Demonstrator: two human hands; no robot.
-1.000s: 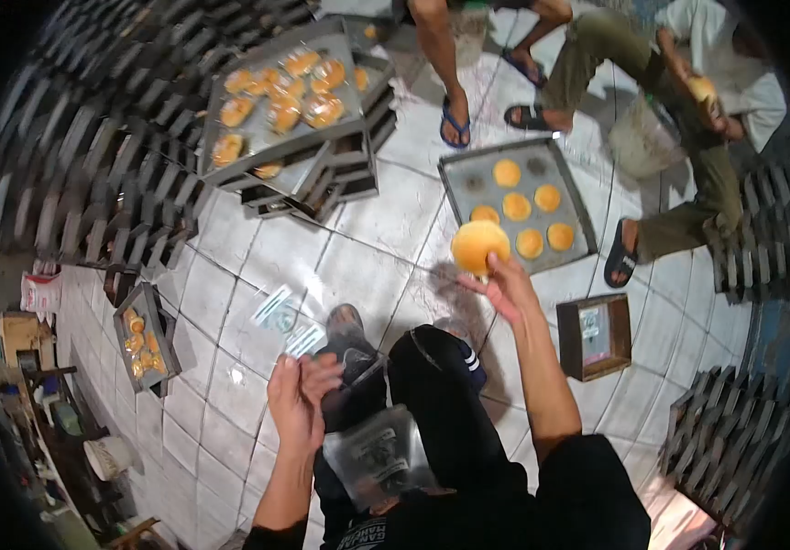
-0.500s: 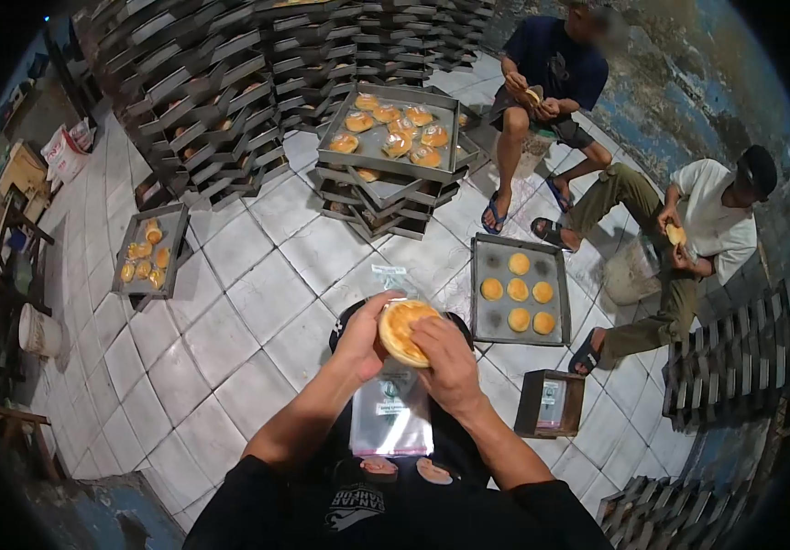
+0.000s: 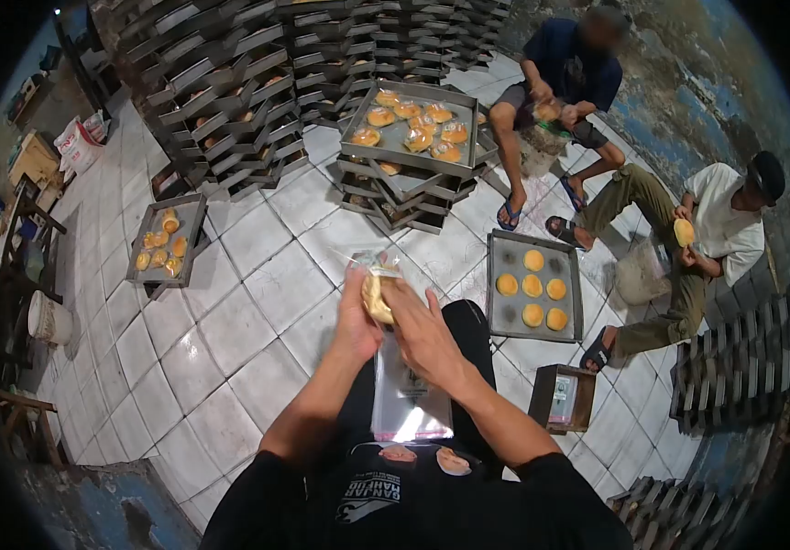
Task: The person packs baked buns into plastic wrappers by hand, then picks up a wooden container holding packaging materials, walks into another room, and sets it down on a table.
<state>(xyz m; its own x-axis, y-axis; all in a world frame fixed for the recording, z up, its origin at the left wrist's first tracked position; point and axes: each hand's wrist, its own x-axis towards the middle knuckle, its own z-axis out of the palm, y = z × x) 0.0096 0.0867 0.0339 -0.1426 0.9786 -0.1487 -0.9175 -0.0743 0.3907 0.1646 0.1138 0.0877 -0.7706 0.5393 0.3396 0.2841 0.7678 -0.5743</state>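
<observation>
Clear bags (image 3: 411, 403) flat before you, your left hand (image 3: 356, 323) and right hand (image 3: 421, 341) beyond, fingers of both holding one bun (image 3: 376, 297) between them, clear plastic (image 3: 377, 258) at its far end, six loose buns (image 3: 532, 286) in the tray (image 3: 567, 259) ahead, two by its near edge.

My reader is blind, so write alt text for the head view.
The left hand holds a bun with clear plastic at its far end, the right hand against it. More buns lie in trays beyond; two people sit at upper right.
</observation>
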